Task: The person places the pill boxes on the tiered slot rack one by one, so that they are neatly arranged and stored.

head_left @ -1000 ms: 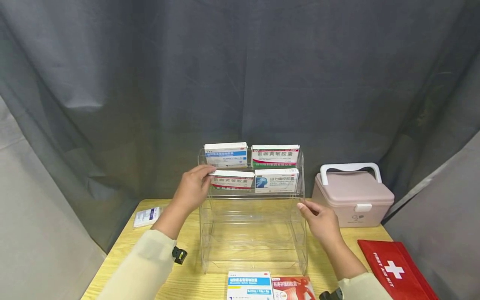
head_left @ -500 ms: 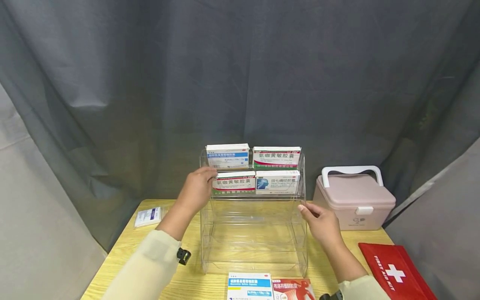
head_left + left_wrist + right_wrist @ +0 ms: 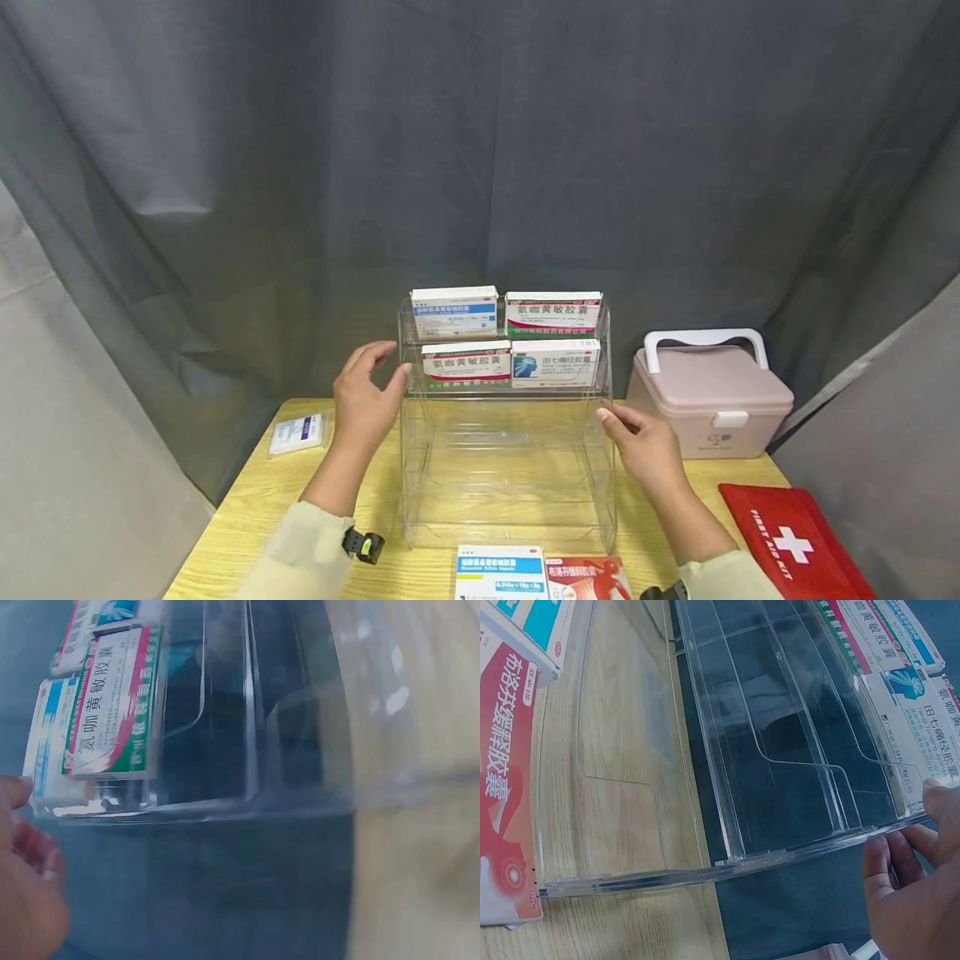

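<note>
A clear tiered display rack stands upright on the table. My left hand is just off the rack's upper left side, thumb and fingers spread apart and holding nothing. Nearest to it, on the second tier, is a red-and-green medicine box. Beside that box sits a white medicine box with a blue head picture. The top tier bears a blue-and-white medicine box and another red-and-green medicine box. My right hand pinches the rack's right side edge between thumb and fingers.
In front of the rack lie a blue-and-white medicine box and a red medicine box. A pink case with a white handle and a red first aid pouch are at the right. A small white pack lies at the left.
The red-and-green box on the second tier has tipped upright, its front now showing more fully. My left hand has let go of it and drawn back left. My right hand stays on the rack.
</note>
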### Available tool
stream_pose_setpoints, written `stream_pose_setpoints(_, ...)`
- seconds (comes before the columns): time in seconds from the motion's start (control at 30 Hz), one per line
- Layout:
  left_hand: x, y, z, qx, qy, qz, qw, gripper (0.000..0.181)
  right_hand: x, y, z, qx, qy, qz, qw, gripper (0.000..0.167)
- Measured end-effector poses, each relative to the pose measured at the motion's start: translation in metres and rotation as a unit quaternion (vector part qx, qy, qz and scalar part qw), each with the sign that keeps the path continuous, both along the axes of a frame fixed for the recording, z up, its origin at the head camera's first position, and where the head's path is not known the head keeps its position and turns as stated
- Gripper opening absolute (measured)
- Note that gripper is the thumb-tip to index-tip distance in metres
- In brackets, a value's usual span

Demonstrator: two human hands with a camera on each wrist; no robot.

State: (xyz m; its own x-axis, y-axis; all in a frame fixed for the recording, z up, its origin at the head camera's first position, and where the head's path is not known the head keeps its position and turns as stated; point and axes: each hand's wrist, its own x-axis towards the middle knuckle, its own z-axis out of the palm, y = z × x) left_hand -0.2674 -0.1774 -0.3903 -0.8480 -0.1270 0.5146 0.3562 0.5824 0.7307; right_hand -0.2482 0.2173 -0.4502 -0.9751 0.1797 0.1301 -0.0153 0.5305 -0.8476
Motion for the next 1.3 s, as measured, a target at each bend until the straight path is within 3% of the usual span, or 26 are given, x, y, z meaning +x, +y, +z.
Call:
stream_pose_setpoints(0.07,0.003,-0.004,-0.017,0.078,-0.060,-0.023,0.9949,0.059,0.000,0.000,0.001,-0.001,0.000,-0.001,1.0000,0.053)
stream_pose_setpoints(0.13,0.005,-0.005,-0.034,0.137,-0.122,-0.055,0.9815,0.069,0.001,0.000,0.002,-0.005,-0.002,0.000,1.0000,0.054)
stream_pose_setpoints(0.2,0.005,-0.006,-0.050,0.180,-0.161,-0.088,0.9663,0.072,0.001,0.000,0.002,-0.010,-0.005,0.002,0.9999,0.055)
stream_pose_setpoints(0.3,0.004,-0.005,-0.067,0.217,-0.185,-0.112,0.9520,0.067,0.002,0.000,0.002,-0.012,-0.008,0.002,0.9999,0.054)
stream_pose_setpoints(0.47,0.004,-0.004,-0.077,0.262,-0.187,-0.133,0.9374,0.061,0.001,-0.001,0.001,-0.012,-0.008,0.001,0.9999,0.054)
stream_pose_setpoints(0.63,0.006,-0.003,-0.078,0.269,-0.189,-0.122,0.9366,0.060,0.000,-0.002,0.001,-0.016,-0.009,0.012,0.9998,0.058)
stream_pose_setpoints(0.83,0.007,0.007,-0.082,0.274,-0.174,-0.096,0.9408,0.057,0.008,0.014,-0.007,-0.005,0.000,0.068,0.9977,0.057)
stream_pose_setpoints(0.93,0.009,0.011,-0.086,0.259,-0.162,-0.075,0.9492,0.054,0.018,0.026,-0.022,-0.012,-0.003,0.081,0.9966,0.053)
stream_pose_setpoints(1.03,0.010,0.013,-0.088,0.254,-0.155,-0.062,0.9527,0.053,0.031,0.039,-0.047,-0.043,-0.026,0.102,0.9936,0.041)
stream_pose_setpoints(1.17,0.011,0.014,-0.088,0.255,-0.147,-0.058,0.9538,0.052,0.051,0.056,-0.081,-0.091,-0.072,0.183,0.9763,0.030)
stream_pose_setpoints(1.3,0.010,0.013,-0.086,0.256,-0.144,-0.061,0.9539,0.051,0.067,0.068,-0.101,-0.108,-0.127,0.246,0.9549,0.040)
